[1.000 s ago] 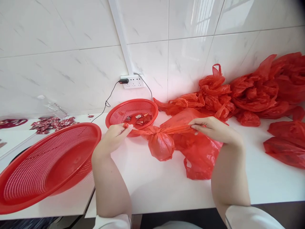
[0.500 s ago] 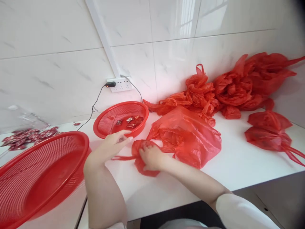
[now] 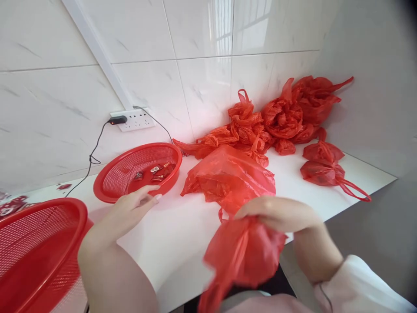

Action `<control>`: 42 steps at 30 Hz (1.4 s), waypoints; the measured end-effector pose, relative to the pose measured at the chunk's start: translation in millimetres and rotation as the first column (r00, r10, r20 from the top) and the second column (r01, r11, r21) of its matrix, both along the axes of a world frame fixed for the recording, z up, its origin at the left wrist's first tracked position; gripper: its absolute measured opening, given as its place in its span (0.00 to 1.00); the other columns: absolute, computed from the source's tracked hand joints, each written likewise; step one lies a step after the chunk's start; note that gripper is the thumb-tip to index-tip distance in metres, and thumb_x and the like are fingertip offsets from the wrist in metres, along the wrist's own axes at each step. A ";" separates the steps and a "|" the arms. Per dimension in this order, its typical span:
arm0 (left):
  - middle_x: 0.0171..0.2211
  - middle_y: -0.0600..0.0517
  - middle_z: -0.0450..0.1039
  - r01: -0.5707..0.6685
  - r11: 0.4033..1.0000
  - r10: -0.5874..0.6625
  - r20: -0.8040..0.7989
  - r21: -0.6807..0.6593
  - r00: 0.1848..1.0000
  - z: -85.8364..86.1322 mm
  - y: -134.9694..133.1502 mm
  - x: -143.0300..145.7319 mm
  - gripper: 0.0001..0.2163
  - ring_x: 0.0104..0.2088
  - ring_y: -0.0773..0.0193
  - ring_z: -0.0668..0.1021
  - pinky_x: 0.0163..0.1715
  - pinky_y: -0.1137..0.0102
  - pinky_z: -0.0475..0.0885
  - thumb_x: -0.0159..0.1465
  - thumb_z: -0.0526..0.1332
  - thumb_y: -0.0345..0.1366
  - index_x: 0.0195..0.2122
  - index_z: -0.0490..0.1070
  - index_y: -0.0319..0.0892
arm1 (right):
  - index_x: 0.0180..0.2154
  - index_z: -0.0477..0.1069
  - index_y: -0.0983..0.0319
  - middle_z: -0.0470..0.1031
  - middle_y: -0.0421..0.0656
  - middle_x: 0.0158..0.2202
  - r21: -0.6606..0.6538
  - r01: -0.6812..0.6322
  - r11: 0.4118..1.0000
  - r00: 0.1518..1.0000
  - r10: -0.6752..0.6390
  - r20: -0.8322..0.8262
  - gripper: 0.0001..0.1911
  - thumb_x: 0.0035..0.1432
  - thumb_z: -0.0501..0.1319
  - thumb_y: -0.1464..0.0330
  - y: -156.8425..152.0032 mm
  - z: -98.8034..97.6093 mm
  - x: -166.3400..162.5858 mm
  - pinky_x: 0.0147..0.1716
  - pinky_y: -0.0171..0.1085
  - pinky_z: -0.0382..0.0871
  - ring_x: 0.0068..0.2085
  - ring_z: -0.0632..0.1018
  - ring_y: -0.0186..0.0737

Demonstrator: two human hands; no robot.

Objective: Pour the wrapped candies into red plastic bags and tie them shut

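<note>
My right hand (image 3: 273, 212) grips a red plastic bag (image 3: 250, 252) from above, near the front edge of the table; its handles dangle toward me and blur with motion. My left hand (image 3: 135, 206) hovers with fingers apart beside the near rim of a small red plastic basket (image 3: 110, 198), holding nothing. Several small dark red wrapped packets (image 3: 163, 171) lie inside that basket. Behind my right hand a larger, loosely crumpled red plastic bag (image 3: 233, 174) rests on the white table (image 3: 176, 234).
A big red basket (image 3: 74, 213) stands at the left, with more wrapped packets (image 3: 13, 206) behind it. Heaped red bags (image 3: 283, 117) line the tiled wall. Two filled red bags (image 3: 321, 167) sit at the right. A power strip (image 3: 137, 119) with a plugged cord is on the wall.
My right hand has lifted the small red bag off the table and brought it right and toward me. My left hand stays open near the basket. The view has turned right.
</note>
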State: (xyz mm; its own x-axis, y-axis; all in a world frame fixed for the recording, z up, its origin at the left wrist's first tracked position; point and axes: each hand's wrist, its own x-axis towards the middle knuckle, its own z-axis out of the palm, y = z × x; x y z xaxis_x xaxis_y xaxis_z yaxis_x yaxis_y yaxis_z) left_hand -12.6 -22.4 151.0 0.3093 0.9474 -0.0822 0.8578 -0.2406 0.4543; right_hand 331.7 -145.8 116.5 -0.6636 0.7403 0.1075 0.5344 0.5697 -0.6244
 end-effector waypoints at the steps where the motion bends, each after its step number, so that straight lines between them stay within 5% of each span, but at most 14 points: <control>1: 0.47 0.48 0.78 0.000 1.000 0.000 -0.002 0.004 1.000 0.3 -0.3 1.0 0.24 0.48 0.48 0.79 0.39 0.63 0.76 0.60 0.56 0.57 0.52 0.73 0.51 | 0.54 0.69 0.53 0.79 0.39 0.47 0.023 0.222 0.975 0.975 -0.222 0.007 0.34 0.49 0.47 0.84 -9.7 0.6 25.1 0.40 0.36 0.72 0.42 0.79 0.38; 5: 0.46 0.50 0.79 -0.006 1.000 0.006 -0.025 -0.001 1.000 -1.6 -0.2 3.3 0.22 0.49 0.48 0.78 0.39 0.63 0.76 0.61 0.56 0.54 0.53 0.72 0.54 | 0.52 0.71 0.55 0.79 0.49 0.43 0.181 0.842 0.508 0.506 -0.860 0.057 0.23 0.55 0.55 0.75 -23.9 -7.6 112.4 0.34 0.40 0.69 0.36 0.79 0.43; 13: 0.45 0.47 0.78 0.043 0.998 -0.047 -0.069 -0.048 0.997 -5.8 0.6 9.8 0.24 0.45 0.48 0.79 0.36 0.63 0.74 0.62 0.54 0.53 0.56 0.69 0.49 | 0.53 0.71 0.69 0.76 0.61 0.47 0.229 0.971 -0.070 -0.044 -0.992 -0.116 0.22 0.59 0.52 0.74 42.7 -49.2 196.7 0.49 0.44 0.62 0.49 0.76 0.49; 16: 0.46 0.49 0.78 0.044 0.996 -0.050 -0.069 -0.082 0.996 -6.3 -0.1 13.6 0.25 0.47 0.50 0.78 0.41 0.64 0.73 0.62 0.53 0.55 0.56 0.69 0.50 | 0.56 0.67 0.76 0.69 0.68 0.54 0.268 0.944 -0.191 -0.143 -0.972 -0.189 0.24 0.60 0.54 0.73 58.0 -54.4 190.0 0.52 0.48 0.60 0.56 0.70 0.54; 19: 0.45 0.49 0.78 0.096 0.990 -0.102 -0.051 -0.098 0.994 -8.0 -1.7 23.2 0.25 0.46 0.52 0.79 0.42 0.65 0.72 0.62 0.52 0.55 0.55 0.70 0.49 | 0.54 0.69 0.70 0.71 0.60 0.54 0.305 0.950 -0.061 0.042 -0.947 -0.319 0.21 0.60 0.58 0.67 58.7 -43.3 149.9 0.54 0.45 0.61 0.56 0.70 0.50; 20: 0.47 0.49 0.78 0.115 0.989 -0.119 -0.041 -0.096 0.992 -9.2 -2.4 28.2 0.25 0.47 0.52 0.78 0.43 0.65 0.72 0.63 0.52 0.55 0.54 0.71 0.48 | 0.50 0.72 0.67 0.75 0.55 0.49 0.292 0.952 0.090 0.197 -0.911 -0.362 0.18 0.61 0.57 0.66 56.4 -38.1 129.7 0.52 0.43 0.64 0.51 0.74 0.47; 22: 0.49 0.49 0.77 0.166 0.981 -0.167 -0.004 -0.100 0.986 -12.7 -3.9 40.2 0.23 0.49 0.53 0.78 0.44 0.67 0.71 0.63 0.52 0.53 0.53 0.72 0.47 | 0.41 0.75 0.63 0.79 0.49 0.40 0.175 0.810 0.560 0.585 -0.745 -0.322 0.15 0.63 0.56 0.61 51.3 -31.7 84.1 0.45 0.40 0.70 0.41 0.78 0.42; 23: 0.50 0.49 0.76 0.208 0.971 -0.207 0.020 -0.116 0.978 -15.0 -4.9 46.6 0.23 0.49 0.54 0.77 0.43 0.67 0.71 0.63 0.52 0.53 0.53 0.72 0.48 | 0.41 0.76 0.61 0.79 0.46 0.41 0.079 0.602 0.794 0.789 -0.577 -0.214 0.15 0.64 0.54 0.60 49.8 -32.4 60.8 0.44 0.39 0.71 0.41 0.79 0.41; 24: 0.49 0.49 0.77 0.256 0.956 -0.253 0.043 -0.143 0.967 -17.6 -6.0 53.1 0.23 0.47 0.55 0.78 0.42 0.68 0.71 0.63 0.52 0.52 0.53 0.72 0.48 | 0.43 0.76 0.58 0.79 0.45 0.44 -0.002 0.400 0.916 0.912 -0.398 -0.098 0.15 0.65 0.54 0.61 49.7 -36.5 38.7 0.46 0.40 0.71 0.44 0.79 0.42; 25: 0.47 0.50 0.78 0.309 0.935 -0.302 0.065 -0.174 0.951 -20.4 -7.3 59.2 0.22 0.45 0.56 0.78 0.40 0.69 0.71 0.63 0.52 0.51 0.53 0.72 0.48 | 0.47 0.75 0.57 0.77 0.44 0.49 -0.025 0.288 0.957 0.958 -0.288 0.003 0.14 0.64 0.55 0.62 51.3 -44.2 18.5 0.50 0.41 0.70 0.49 0.77 0.43; 28: 0.39 0.50 0.79 0.414 0.881 -0.402 0.097 -0.228 0.910 -30.0 -11.1 74.7 0.18 0.37 0.58 0.79 0.33 0.69 0.68 0.65 0.50 0.48 0.47 0.74 0.48 | 0.54 0.70 0.64 0.67 0.55 0.59 0.105 0.435 0.894 0.860 -0.447 0.247 0.21 0.59 0.60 0.66 64.1 -80.8 -25.1 0.58 0.51 0.60 0.60 0.67 0.56; 34: 0.43 0.46 0.78 0.336 0.902 -0.346 0.010 -0.273 0.938 -56.5 -3.3 91.5 0.20 0.38 0.55 0.79 0.34 0.67 0.68 0.67 0.45 0.43 0.49 0.72 0.45 | 0.34 0.70 0.63 0.75 0.47 0.33 0.058 0.484 0.873 0.823 -0.477 0.309 0.13 0.61 0.48 0.79 78.2 -115.0 -41.3 0.38 0.40 0.67 0.34 0.75 0.41; 39: 0.62 0.45 0.64 0.307 0.897 -0.277 0.136 -0.317 0.951 -81.0 20.4 93.6 0.24 0.55 0.54 0.73 0.46 0.68 0.69 0.66 0.50 0.45 0.62 0.62 0.45 | 0.36 0.64 0.58 0.71 0.40 0.32 -0.263 0.216 0.940 0.965 -0.246 -0.087 0.07 0.65 0.50 0.67 69.5 -87.9 -24.7 0.33 0.37 0.66 0.30 0.70 0.36; 42: 0.57 0.45 0.71 0.349 0.866 -0.256 0.282 -0.358 0.925 -85.2 26.3 95.7 0.22 0.48 0.55 0.78 0.42 0.68 0.71 0.65 0.52 0.46 0.57 0.67 0.45 | 0.38 0.65 0.59 0.70 0.40 0.33 -0.433 0.052 0.900 0.848 -0.269 -0.457 0.12 0.62 0.55 0.57 70.5 -71.7 -19.5 0.34 0.36 0.68 0.31 0.71 0.35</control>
State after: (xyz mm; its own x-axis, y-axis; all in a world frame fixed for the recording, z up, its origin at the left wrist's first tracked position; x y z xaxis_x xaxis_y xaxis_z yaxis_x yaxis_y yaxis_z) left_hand 83.2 3.9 65.8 0.6290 0.7061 -0.3252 0.6401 -0.2330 0.7321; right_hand 312.2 -75.3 44.9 -0.4676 0.8815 0.0662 0.1532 0.1546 -0.9760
